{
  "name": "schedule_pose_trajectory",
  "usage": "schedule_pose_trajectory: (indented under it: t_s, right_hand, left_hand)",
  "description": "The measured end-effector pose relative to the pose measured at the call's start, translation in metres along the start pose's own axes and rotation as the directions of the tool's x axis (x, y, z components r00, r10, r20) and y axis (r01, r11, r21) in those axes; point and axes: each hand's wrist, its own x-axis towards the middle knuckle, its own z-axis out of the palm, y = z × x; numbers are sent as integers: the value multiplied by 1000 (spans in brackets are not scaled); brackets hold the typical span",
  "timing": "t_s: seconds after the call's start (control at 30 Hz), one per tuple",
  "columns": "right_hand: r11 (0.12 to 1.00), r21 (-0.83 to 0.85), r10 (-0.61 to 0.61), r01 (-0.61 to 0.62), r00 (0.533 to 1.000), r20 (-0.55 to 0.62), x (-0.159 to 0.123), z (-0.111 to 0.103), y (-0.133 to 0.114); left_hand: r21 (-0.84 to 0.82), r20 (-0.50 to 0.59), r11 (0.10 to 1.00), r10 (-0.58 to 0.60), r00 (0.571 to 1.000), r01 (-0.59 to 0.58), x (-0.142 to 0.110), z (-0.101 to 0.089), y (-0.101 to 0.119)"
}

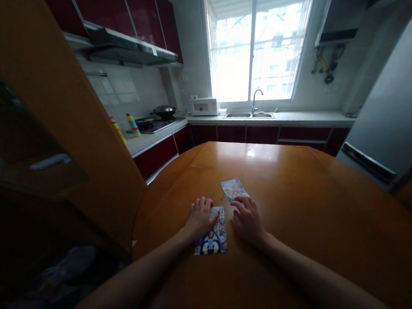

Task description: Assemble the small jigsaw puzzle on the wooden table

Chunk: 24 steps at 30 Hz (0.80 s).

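My left hand (pixel 201 219) rests flat, with its fingers stretched out, over the left part of a colourful printed sheet (pixel 218 231). A blue cartoon dog face shows at the near end of that sheet, and small busy pictures fill the rest. My right hand (pixel 248 219) is at the near edge of a second, paler printed sheet (pixel 232 187), its bent fingertips touching it. The thumb sits a little apart from the fingers, off the sheet. This second sheet lies slightly turned, farther out than the first.
Both sheets lie on a large wooden table (pixel 295 195) with rounded ends. Beyond it are a counter with a sink (pixel 239 115), a microwave (pixel 204 107) and a wok (pixel 164 111) on the stove. A fridge (pixel 392 98) stands right; a wooden frame (pixel 85 102) rises left.
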Motion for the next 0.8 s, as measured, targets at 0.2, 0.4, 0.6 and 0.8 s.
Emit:
schedule_pose_trajectory:
  t_s: [0.2, 0.4, 0.6, 0.8]
  right_hand:
    - [999, 35, 2, -4, 998, 68, -12, -7, -5]
    - [997, 66, 22, -33, 988, 150, -13, -3, -19]
    - [970, 61, 231, -234, 972, 51, 8, 17, -17]
    - [953, 105, 276, -285, 956, 98, 37, 43, -17]
  left_hand:
    - [-127, 35, 992, 5, 999, 0, 18, 3, 7]
    - [-260, 81, 964, 80, 994, -56, 53, 11, 2]
    - [-454, 63, 878, 203, 977, -153, 72, 18, -8]
    - [-517, 11, 838, 211, 977, -175, 68, 13, -15]
